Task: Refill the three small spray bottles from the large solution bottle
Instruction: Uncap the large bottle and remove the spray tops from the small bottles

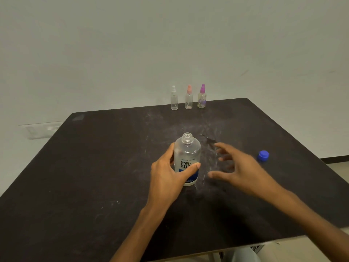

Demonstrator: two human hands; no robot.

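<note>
Nearest us, our left hand (167, 173) wraps its fingers around the one large solution bottle (187, 159), upright and uncapped at table (75, 176) centre; our right hand (238, 168) hovers beside it, fingers spread. One blue cap (263, 155) lies right. Three small spray bottles (188, 98) line the far edge.

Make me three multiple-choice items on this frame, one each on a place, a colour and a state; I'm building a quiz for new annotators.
1. Where does the blue cap lie?
A. on the large bottle
B. on the table, right of the right hand
C. beside the spray bottles

2. What colour is the middle spray bottle's top?
A. pink
B. green
C. black

3. The large solution bottle is:
A. capped, lying down
B. uncapped, upright, gripped by the left hand
C. tipped, pouring

Answers: 1 B, the cap sits alone on the table. 2 A, pink between white and purple. 3 B, its threaded neck is bare.
</note>
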